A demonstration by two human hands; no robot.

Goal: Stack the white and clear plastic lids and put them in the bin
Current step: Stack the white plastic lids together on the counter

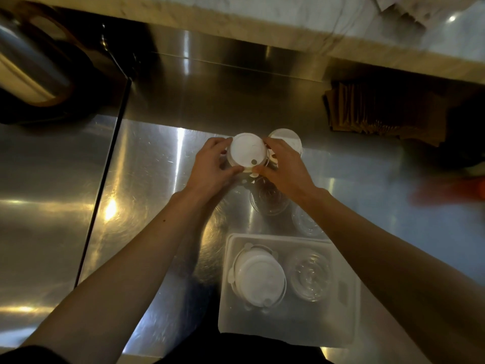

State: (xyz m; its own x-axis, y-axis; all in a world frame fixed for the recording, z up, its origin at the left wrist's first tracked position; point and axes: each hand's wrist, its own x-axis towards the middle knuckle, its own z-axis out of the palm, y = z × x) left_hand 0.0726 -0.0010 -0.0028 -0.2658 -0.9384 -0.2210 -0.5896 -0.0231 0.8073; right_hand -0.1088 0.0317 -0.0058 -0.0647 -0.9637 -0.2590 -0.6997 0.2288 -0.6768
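Observation:
A stack of white lids (248,151) is held over the steel counter between both hands: my left hand (212,166) grips its left side and my right hand (284,166) its right side. Behind my right hand sits another white lid (286,139). Clear lids lie on the counter nearer to me, one (269,200) under my right wrist and another (305,222) beside my forearm. The translucent white bin (343,311) stands at the near edge. Inside it are a stack of white lids (258,277) on the left and a stack of clear lids (311,277) on the right.
The steel counter (147,179) has a dark seam (105,179) running down its left part. Brown paper items (380,111) are stacked at the back right under a marble ledge (262,19). A metal appliance (31,64) sits at the back left. Something orange (451,190) is blurred at the right.

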